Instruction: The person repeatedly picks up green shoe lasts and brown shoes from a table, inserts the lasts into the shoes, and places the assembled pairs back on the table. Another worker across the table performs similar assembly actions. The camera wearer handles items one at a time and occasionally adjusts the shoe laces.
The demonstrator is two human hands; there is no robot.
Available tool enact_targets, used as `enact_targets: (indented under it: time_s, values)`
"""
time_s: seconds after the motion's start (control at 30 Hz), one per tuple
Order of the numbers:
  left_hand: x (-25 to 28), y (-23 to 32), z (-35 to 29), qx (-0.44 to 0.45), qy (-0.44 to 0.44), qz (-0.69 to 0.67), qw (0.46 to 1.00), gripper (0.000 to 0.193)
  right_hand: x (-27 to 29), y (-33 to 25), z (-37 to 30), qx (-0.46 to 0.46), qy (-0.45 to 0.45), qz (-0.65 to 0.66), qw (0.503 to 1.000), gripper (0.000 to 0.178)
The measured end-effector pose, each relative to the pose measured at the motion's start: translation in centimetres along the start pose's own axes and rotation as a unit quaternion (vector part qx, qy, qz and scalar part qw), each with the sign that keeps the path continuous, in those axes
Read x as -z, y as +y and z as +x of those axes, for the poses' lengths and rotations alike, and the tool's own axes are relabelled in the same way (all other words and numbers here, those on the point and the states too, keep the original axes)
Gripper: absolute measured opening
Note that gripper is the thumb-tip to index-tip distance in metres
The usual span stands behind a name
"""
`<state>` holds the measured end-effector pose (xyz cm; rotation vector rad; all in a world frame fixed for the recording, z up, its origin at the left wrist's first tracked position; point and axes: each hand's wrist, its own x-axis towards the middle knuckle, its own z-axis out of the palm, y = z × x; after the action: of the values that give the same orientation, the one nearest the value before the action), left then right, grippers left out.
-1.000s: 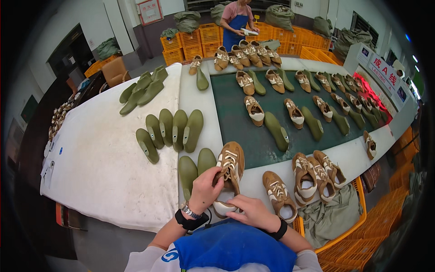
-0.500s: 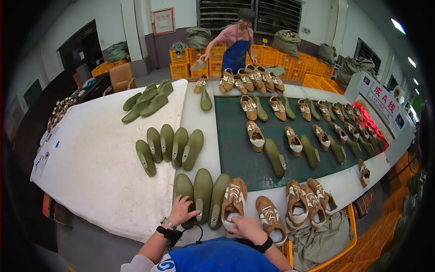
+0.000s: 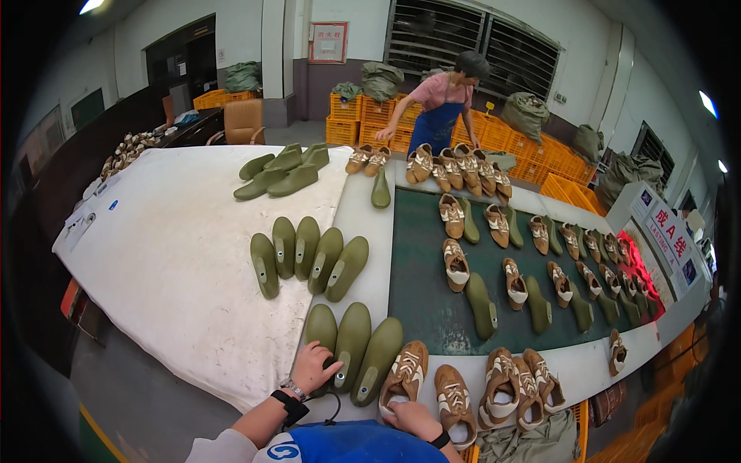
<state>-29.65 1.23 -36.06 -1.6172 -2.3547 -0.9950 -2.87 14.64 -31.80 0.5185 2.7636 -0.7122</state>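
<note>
My left hand (image 3: 312, 367) is closed around the heel end of the leftmost green shoe last (image 3: 322, 324) in the near row. Its thumb lies close to the middle last (image 3: 353, 339), and a small dark thing shows by the fingers. The third last (image 3: 380, 356) stands beside it. My right hand (image 3: 414, 420) grips the heel of a brown-and-white sneaker (image 3: 407, 374), fingertips at its opening; part of the grip is hidden. Right of it is another sneaker (image 3: 454, 397) with white in its opening, and beyond that several more sneakers (image 3: 502, 386).
Several lasts lie on the white-covered table (image 3: 185, 255). A green conveyor belt (image 3: 421, 332) carries rows of sneakers and lasts toward a red-lit machine (image 3: 644, 262). Across the table a co-worker (image 3: 444, 108) stands behind sneakers. Yellow crates (image 3: 343, 119) line the wall.
The view has swung left. My hands stay on the same last and sneaker. The co-worker's outstretched hand no longer holds the pale thing, and two sneakers now stand where one stood beside it.
</note>
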Motion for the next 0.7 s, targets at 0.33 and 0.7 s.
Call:
enact_targets:
  time_s: [0.33, 0.7]
  values:
    - [-0.59, -0.43, 0.01, -0.009, 0.042, -0.035, 0.998, 0.009, 0.09, -0.39, 0.24, 0.002, -0.002, 0.000, 1.000, 0.029]
    - [-0.76, -0.71, -0.17, -0.013, 0.042, -0.023, 0.999, 0.007, 0.14, -0.41, 0.46, -0.001, -0.025, 0.003, 1.000, 0.029]
